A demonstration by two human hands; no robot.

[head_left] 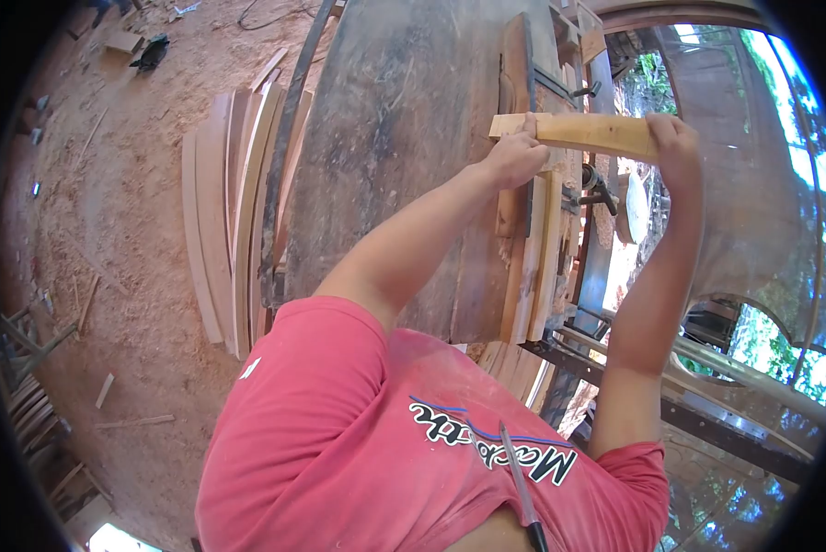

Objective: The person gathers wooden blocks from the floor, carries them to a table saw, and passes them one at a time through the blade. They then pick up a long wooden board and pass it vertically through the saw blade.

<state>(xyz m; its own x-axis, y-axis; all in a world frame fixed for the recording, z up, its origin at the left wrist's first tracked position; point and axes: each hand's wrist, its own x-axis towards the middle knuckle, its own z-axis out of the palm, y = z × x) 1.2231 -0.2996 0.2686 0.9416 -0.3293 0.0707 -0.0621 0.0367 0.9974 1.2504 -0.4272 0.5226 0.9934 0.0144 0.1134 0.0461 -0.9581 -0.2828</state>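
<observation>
A short, slightly curved piece of pale wood is held crosswise over the right side of a worn wooden workbench. Its left end is gripped by my left hand, with the fingers closed on the wood. Around the far right end my right hand is wrapped, out past the bench edge. Under the piece, a darker wooden block lies along the bench, and pale wood strips run beside it toward me.
Metal clamp handles stick out at the bench's right side. Several long curved boards lean against the left side. Reddish, dusty ground with wood scraps stretches left. A metal rail crosses at lower right.
</observation>
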